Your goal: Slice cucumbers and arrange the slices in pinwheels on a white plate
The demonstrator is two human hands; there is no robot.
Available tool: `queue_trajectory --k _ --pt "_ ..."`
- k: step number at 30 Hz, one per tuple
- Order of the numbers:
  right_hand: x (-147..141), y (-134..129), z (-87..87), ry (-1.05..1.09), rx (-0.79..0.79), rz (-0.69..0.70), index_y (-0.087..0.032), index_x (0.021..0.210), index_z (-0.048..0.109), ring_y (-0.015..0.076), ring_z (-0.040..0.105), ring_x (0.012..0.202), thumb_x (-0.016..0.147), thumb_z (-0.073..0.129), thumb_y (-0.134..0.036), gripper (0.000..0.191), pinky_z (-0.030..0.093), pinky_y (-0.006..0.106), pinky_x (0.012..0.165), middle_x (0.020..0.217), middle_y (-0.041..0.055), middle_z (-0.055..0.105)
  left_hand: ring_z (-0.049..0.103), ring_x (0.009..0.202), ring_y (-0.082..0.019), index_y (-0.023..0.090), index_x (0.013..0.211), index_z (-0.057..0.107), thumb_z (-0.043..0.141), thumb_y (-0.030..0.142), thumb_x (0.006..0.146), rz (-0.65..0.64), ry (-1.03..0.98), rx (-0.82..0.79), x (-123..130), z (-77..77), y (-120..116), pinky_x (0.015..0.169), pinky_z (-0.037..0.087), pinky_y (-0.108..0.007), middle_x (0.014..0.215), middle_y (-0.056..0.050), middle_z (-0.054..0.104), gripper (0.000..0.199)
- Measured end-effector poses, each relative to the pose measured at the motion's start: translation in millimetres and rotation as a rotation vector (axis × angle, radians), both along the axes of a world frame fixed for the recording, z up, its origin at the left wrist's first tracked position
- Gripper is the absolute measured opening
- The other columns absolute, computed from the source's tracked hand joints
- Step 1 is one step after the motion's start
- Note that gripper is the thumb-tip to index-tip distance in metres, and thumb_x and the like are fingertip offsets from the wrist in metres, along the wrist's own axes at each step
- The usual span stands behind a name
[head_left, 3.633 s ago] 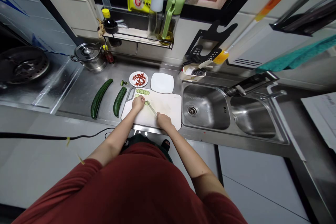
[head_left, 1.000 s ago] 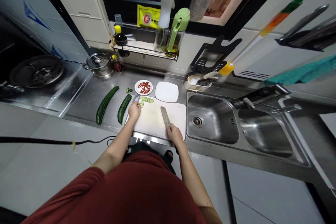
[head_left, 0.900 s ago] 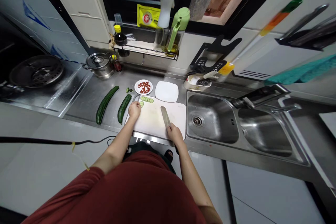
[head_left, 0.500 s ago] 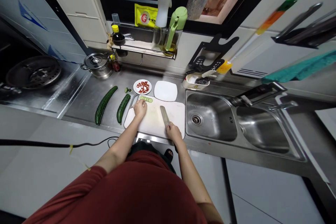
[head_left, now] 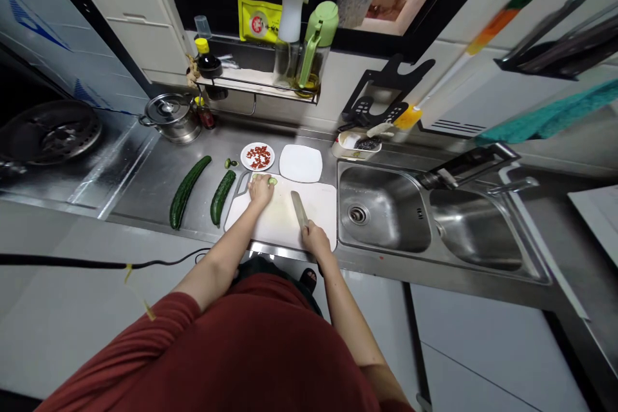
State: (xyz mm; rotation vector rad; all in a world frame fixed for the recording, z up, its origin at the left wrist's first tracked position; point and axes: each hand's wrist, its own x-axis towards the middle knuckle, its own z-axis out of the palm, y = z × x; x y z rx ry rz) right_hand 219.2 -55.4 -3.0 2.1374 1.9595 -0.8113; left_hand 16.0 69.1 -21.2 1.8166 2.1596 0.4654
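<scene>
Counter [head_left: 145, 183] w/ sink [head_left: 386, 206] on yr R, cutting board [head_left: 277, 228] just L of it. Square plate [head_left: 300, 163] just beyond board. Long cucumber [head_left: 187, 194] on counter well L; shorter cucumber [head_left: 223, 198] btwn it & board. Knife [head_left: 298, 207] over board, tip away fr. you, yr R hand's [head_left: 315, 239] fingers closed round handle. Yr L hand [head_left: 261, 190] partly hides cucumber slices [head_left: 273, 181] nr board's far edge; can't tell if its fingers grip any.

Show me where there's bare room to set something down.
Free: the grey steel counter left of the long green cucumber, below the round lidded steel pot; the white cutting board between the grey-bladed knife and the steel sink. Crowded: the board's upper left, where the left hand partly covers pale-green cucumber slices near the round white plate.
</scene>
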Motion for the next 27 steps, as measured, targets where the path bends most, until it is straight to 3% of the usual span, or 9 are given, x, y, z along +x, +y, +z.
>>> queue_trajectory --k 7,12,23,27 --pt "-1 0 0.9 0.004 0.0 0.0 -0.018 0.114 0.053 0.0222 0.063 0.093 0.096 0.031 -0.032 0.032 0.04 0.028 0.072 0.1 0.0119 0.067 0.048 0.113 -0.028 0.026 0.115 0.062 0.049 0.028 0.087 -0.049 0.069 -0.101 3 4.2 9 0.095 0.033 -0.042 0.115 -0.012 0.057 0.031" --pt "-1 0 3.7 0.013 -0.017 -0.013 -0.018 0.116 0.053 0.0221 0.062 0.095 0.096 0.032 -0.031 0.032 0.04 0.028 0.075 0.102 0.012 0.067 0.049 0.111 -0.026 0.025 0.109 0.06 0.052 0.023 0.084 -0.036 0.052 -0.078 3 3.5 11 0.093 0.035 -0.038 0.114 -0.009 0.059 0.026" --pt "-3 1 9.3 0.008 -0.035 -0.013 -0.018 0.115 0.053 0.0217 0.062 0.096 0.098 0.032 -0.032 0.031 0.041 0.028 0.075 0.104 0.0118 0.066 0.062 0.086 -0.017 0.025 0.104 0.061 0.056 0.025 0.081 0.013 -0.197 -0.141 -6 3.7 -4 0.076 0.042 -0.027 0.088 -0.001 0.069 0.023" --pt "-2 1 10.3 0.02 -0.036 -0.013 -0.018 0.116 0.053 0.022 0.062 0.097 0.097 0.032 -0.032 0.031 0.041 0.028 0.075 0.104 0.0118 0.066 0.061 0.08 -0.014 0.022 0.101 0.066 0.056 0.022 0.08 -0.107 -0.269 -0.181 -14 4.3 -10 0.074 0.044 -0.024 0.086 -0.001 0.069 0.024"
